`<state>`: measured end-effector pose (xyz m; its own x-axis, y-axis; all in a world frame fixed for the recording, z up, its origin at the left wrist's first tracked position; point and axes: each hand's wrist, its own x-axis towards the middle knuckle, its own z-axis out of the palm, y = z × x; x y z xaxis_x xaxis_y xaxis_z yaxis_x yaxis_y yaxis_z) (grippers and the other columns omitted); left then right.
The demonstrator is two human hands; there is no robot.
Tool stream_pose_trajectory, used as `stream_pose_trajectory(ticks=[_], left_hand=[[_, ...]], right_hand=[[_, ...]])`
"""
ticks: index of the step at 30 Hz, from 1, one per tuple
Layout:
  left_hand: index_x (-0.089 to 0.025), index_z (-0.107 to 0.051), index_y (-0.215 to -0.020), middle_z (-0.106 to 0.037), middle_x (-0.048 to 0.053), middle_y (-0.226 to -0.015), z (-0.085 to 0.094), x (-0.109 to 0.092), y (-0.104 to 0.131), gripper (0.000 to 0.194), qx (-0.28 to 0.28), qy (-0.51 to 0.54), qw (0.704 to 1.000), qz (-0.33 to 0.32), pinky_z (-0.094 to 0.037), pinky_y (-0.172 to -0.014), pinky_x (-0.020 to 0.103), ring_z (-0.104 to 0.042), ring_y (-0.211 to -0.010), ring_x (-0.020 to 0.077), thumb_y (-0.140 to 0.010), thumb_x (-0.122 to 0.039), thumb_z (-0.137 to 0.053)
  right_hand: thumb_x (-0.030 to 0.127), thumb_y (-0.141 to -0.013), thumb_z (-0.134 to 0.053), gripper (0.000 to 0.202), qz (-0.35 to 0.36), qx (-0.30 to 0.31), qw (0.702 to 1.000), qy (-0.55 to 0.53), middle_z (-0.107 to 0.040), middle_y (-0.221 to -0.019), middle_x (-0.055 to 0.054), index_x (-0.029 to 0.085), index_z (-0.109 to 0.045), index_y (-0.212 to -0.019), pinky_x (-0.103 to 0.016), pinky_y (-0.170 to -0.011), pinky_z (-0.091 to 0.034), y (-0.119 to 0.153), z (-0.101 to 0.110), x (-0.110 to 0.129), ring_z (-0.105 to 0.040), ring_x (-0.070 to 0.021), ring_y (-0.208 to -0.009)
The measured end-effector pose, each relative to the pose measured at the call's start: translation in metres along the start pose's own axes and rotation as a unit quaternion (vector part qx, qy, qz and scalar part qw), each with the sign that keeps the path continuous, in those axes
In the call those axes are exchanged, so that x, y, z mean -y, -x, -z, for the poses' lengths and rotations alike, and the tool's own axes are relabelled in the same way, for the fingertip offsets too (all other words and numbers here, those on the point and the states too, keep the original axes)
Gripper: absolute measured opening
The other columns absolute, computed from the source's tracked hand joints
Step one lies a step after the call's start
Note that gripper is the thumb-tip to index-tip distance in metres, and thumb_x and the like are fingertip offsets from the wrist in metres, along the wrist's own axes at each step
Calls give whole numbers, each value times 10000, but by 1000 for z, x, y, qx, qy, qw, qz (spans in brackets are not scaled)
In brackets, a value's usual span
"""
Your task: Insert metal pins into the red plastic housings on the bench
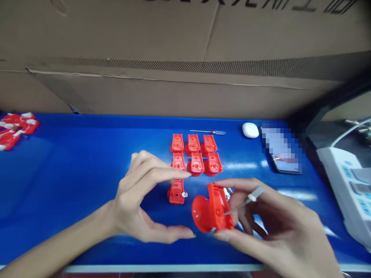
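My right hand (269, 224) grips a red plastic housing (218, 210) by its edges, thumb below and index finger above. The part is tilted, its rounded red flange facing left. A thin shaft with a white collar (251, 197), like a small screwdriver, lies across the same hand, its tip toward the inside of the housing. My left hand (145, 200) is open just left of the part, thumb and fingers spread and apart from it. Beyond its fingertips a similar red housing (176, 193) lies on the table with a small white piece (184, 194) at its edge.
Several more red housings (196, 164) stand in two rows on the blue table (87, 173). Behind them lies a screwdriver (214, 132). A white case (250, 130), a phone (281, 150) and a white device (348, 185) are at right. Red-and-white parts (14, 129) lie far left; cardboard (145, 96) stands behind.
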<state>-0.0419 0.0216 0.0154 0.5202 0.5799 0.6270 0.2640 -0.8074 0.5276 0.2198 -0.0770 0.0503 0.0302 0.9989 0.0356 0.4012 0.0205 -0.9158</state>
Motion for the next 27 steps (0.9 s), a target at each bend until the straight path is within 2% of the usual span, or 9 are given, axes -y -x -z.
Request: stream_pose_trajectory(ticks=[4,8,11,19,24,27], left_hand=[[-252,-709,-1331,-841,74,-1035,-4,-5,7,803,0,10,1000,5,-518,-929,489,-749,-1003,310,-729,-735,-931],[-246,-694,-1303,-858,62,-1027,-5,-10,6,726,2,19,1000,-8,-497,-906,455,-782,-989,294,-777,-683,-938],[-236,-698,-1271,-859,55,-1037,-6,-12,2,638,-7,29,1000,-3,-471,-885,434,-802,-967,271,-836,-646,-921],[-182,-724,-1258,-841,73,-1005,-9,-8,2,700,-24,58,998,-21,-459,-815,437,-793,-916,277,-764,-604,-986],[-192,-727,-1257,-841,65,-985,-8,-9,0,648,-22,70,997,-19,-461,-807,443,-777,-895,272,-805,-597,-955],[-188,-729,-1252,-836,63,-965,-7,-10,-3,592,-24,84,996,-25,-478,-795,439,-759,-867,252,-857,-583,-922]], right_hand=[[487,-847,-951,497,15,1,999,-33,-661,-767,45,346,-763,-1284,-245,-447,-482,1,-7,7,-562,-120,-522],[445,-847,-957,506,-2,33,998,-53,-673,-780,28,315,-756,-1293,-232,-489,-532,-1,-13,6,-610,-131,-573],[427,-845,-961,510,-7,44,998,-53,-679,-780,33,305,-742,-1289,-217,-475,-506,-4,-15,6,-596,-119,-558],[514,-746,-1009,582,-116,41,987,-99,-677,-781,27,271,-750,-1208,-257,-503,-426,-8,-19,13,-555,-122,-573],[503,-685,-1045,635,-151,49,976,-151,-694,-847,21,287,-720,-1186,-269,-536,-422,-10,-20,11,-546,-122,-599],[469,-721,-1030,599,-149,69,971,-175,-673,-845,26,292,-714,-1199,-269,-555,-446,-11,-19,5,-540,-119,-611]])
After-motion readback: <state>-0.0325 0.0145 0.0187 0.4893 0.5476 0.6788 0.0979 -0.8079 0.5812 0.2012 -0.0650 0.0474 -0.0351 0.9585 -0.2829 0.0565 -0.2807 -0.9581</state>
